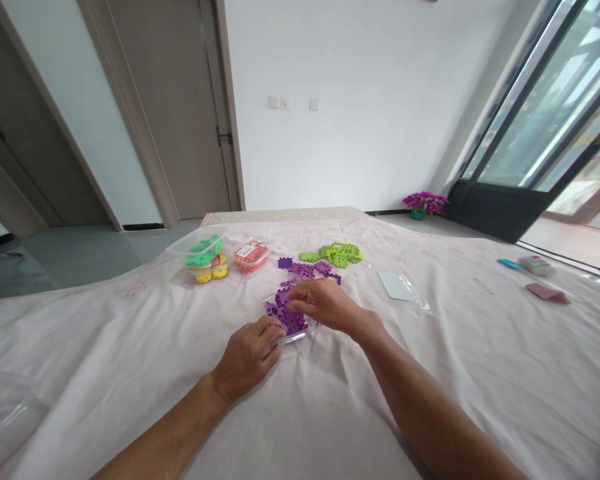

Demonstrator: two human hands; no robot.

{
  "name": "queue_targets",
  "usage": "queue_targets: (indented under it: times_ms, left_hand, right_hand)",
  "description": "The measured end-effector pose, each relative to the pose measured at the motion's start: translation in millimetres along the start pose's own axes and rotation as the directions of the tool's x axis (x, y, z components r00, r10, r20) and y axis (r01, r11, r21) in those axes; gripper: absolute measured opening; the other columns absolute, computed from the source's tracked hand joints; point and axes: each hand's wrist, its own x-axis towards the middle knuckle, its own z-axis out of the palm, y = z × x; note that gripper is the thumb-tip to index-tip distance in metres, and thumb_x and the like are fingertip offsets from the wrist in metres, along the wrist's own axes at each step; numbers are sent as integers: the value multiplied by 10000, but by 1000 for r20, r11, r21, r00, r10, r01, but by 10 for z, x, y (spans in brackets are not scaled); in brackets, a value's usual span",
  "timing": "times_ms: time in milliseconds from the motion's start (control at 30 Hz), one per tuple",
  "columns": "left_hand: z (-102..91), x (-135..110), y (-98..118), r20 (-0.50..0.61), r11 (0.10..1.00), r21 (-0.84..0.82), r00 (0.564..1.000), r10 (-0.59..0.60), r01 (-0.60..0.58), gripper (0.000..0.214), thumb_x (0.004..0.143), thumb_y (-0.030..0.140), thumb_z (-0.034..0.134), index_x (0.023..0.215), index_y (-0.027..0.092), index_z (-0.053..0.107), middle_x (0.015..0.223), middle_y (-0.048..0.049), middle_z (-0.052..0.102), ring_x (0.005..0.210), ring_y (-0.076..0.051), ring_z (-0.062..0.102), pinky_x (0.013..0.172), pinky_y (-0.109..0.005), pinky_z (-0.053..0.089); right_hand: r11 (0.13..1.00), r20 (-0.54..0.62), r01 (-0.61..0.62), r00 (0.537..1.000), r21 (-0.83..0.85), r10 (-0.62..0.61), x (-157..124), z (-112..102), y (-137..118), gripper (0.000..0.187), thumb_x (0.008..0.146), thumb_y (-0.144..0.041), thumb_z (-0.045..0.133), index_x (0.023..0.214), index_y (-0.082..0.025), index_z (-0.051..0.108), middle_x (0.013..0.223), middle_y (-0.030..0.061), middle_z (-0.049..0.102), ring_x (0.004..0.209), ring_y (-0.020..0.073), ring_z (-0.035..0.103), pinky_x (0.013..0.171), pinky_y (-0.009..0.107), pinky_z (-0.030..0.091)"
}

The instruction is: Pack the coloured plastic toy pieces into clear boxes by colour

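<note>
At the middle of the bed-like surface, a clear plastic box [295, 338] holds several purple interlocking pieces [291, 321] with notched edges. My left hand [250, 353] grips the box at its near left rim, thumb and fingers closed around it. Over the box, my right hand [325, 303] has its fingers bent together at a purple piece [282, 296]; the fingertips are partly hidden. More loose purple pieces [303, 269] lie just beyond the box. Behind them is a pile of green gear-shaped pieces [341, 254].
To the left stand a box of orange pieces [251, 256] and a clear container with green and yellow pieces [206, 260]. A clear lid with a white card [396, 286] lies right. Farther right are a pink cloth [547, 293] and a blue item [509, 264]. The pale sheet [460, 373] is wrinkled.
</note>
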Motion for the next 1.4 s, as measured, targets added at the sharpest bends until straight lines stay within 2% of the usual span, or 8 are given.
queue_targets:
  times_ms: [100,233,467,667,800,1133,1267,1400]
  left_hand:
    - [8,-17,-17,-13,1000,4,1000,-6,6,139,871,176,555,993,223,600,1075,-45,649,924,-165,639,811,-314,536]
    - [4,-20,-18,-15,1000,2,1000,-6,6,159,858,171,568,1005,220,605,1076,-50,649,921,-166,637,816,-314,536]
    - [-6,-13,-10,16,1000,3,1000,3,-3,138,886,181,539,1004,210,603,1035,-47,657,890,-163,633,796,-306,526]
    - [-8,7,7,51,1000,-10,999,1,-1,136,905,194,520,1010,213,604,1043,-45,653,894,-163,631,797,-305,514]
    - [1,0,8,57,1000,-7,998,-6,6,136,900,193,525,1008,214,606,1053,-46,648,907,-168,631,809,-307,515]
    - [7,-7,-8,48,1000,-5,999,-14,15,130,888,188,541,995,214,609,1060,-42,653,908,-167,639,820,-310,524]
    - [4,-8,-5,24,1000,7,1000,-3,3,134,883,190,539,993,213,612,1049,-47,657,887,-162,646,805,-302,536]
    - [-2,-11,4,0,1000,5,1000,-13,13,195,867,178,548,1052,210,599,1096,-62,643,946,-176,642,847,-312,541]
  right_hand:
    - [1000,13,-19,1000,-17,19,4,15,-39,283,963,-329,479,886,-206,723,823,15,706,725,121,596,660,223,356]
    - [990,-18,-92,996,-109,90,29,33,7,273,967,-302,468,1011,-201,719,922,63,710,871,168,606,767,256,384]
    - [972,92,19,996,-234,2,27,179,96,198,884,-248,573,1013,-201,715,955,77,703,1050,224,544,952,335,353]
    - [954,116,-11,992,-300,48,-15,214,49,340,815,-268,640,1152,-231,668,1068,86,703,1238,289,431,1045,418,259]
    - [958,131,-12,990,-288,52,-24,200,48,312,795,-283,657,1104,-252,690,1059,75,705,1225,291,434,1041,425,235]
    - [961,80,-24,996,-275,48,-9,235,92,244,733,-288,707,971,-239,726,953,65,714,1108,278,486,1015,417,227]
    - [961,70,-53,995,-271,75,9,232,75,218,737,-274,708,952,-248,729,909,58,710,1081,269,501,1036,439,183]
    - [964,76,-78,992,-255,101,13,189,7,175,767,-284,691,932,-248,735,916,63,705,1060,258,521,1024,428,194]
